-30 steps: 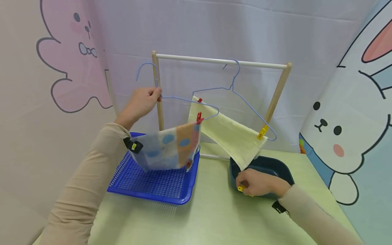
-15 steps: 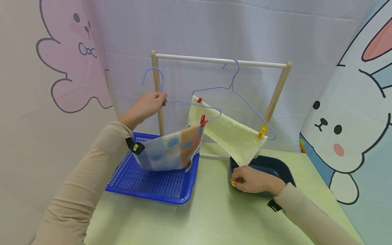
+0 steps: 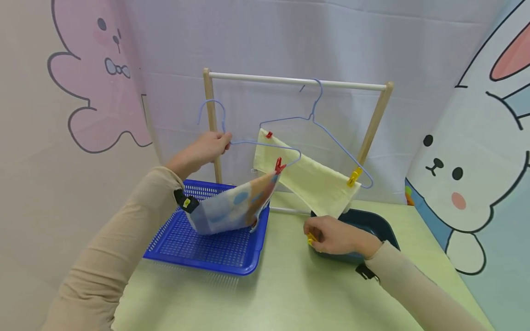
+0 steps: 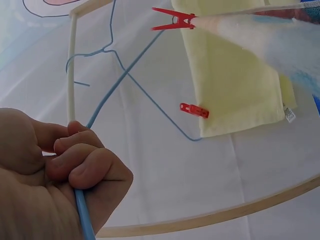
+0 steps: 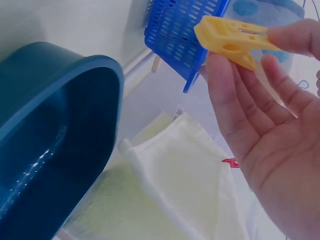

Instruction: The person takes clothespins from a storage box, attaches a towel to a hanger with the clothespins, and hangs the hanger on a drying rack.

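Landmark = the drying rack (image 3: 298, 82), wood posts w/ a white top bar, at the back of the green table (image 3: 285, 294). Blue basket (image 3: 207, 246) sits in front of the rack's left post; dark blue tub (image 3: 374, 225) in front of its right post.

A yellow cloth (image 3: 308, 179) hangs from a blue hanger (image 3: 327, 133) hooked mid-bar, held by a red peg and a yellow peg.

Second hanger (image 3: 252, 143) is off the bar — left hand (image 3: 204, 149) grips it by the neck, fingers curled tight round the wire, just in front of the left post, hook up. Its long axis runs left to right, roughly parallel to the bar. Spotted cloth (image 3: 232, 209) hangs from it over the basket, pinned only at the right end by a red peg (image 3: 279, 164); left corner sags by the left wrist, unpinned.

Right hand (image 3: 333, 235) is low at the tub's near-left rim, pinching a yellow peg (image 5: 232, 42) betw. thumb and fingertips — rest of the hand relaxed. Peg lies below and right of the held hanger; the loose corner is up and left of it, nearer the left hand. Open room above the table betw. basket and tub; the yellow cloth's lower edge hangs close over the right hand.
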{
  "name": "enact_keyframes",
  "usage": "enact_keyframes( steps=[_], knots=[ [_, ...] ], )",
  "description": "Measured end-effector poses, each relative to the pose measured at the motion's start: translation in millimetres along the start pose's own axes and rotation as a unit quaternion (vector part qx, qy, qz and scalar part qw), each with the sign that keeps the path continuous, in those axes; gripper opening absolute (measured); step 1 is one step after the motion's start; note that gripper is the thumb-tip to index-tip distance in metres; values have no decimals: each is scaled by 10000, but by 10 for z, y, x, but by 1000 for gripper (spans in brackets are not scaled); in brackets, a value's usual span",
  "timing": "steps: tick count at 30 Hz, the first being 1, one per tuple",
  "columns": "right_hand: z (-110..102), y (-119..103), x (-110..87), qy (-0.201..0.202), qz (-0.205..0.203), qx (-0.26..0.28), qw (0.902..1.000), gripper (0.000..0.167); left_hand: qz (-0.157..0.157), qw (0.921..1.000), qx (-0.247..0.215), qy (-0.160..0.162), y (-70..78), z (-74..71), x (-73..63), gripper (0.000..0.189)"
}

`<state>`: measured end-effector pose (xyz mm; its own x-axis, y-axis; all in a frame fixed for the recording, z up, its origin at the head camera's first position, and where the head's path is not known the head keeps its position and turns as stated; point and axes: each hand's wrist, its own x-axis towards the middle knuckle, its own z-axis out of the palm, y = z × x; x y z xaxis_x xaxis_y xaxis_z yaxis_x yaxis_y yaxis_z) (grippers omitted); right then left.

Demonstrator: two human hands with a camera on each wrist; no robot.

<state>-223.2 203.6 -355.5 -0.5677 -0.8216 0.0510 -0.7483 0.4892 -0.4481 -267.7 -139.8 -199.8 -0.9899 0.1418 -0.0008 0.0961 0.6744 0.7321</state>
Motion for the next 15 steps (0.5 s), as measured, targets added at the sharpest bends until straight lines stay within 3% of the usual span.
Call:
enact_keyframes(
  steps=[5, 11, 15],
  knots=[
    [-28, -48, 49, 128, 32, -167, 9998, 32, -96, 9999, -89, -78, 2, 45, 1, 40],
    [-47, -95, 93, 325, -228, -303, 9988, 27, -230, 9993, -207, -232, 21, 105, -7, 40],
    [-67, -145, 131, 357, -120, -263, 9989, 29, -206, 9990, -284, -260, 20, 151, -12, 39]
  ],
)
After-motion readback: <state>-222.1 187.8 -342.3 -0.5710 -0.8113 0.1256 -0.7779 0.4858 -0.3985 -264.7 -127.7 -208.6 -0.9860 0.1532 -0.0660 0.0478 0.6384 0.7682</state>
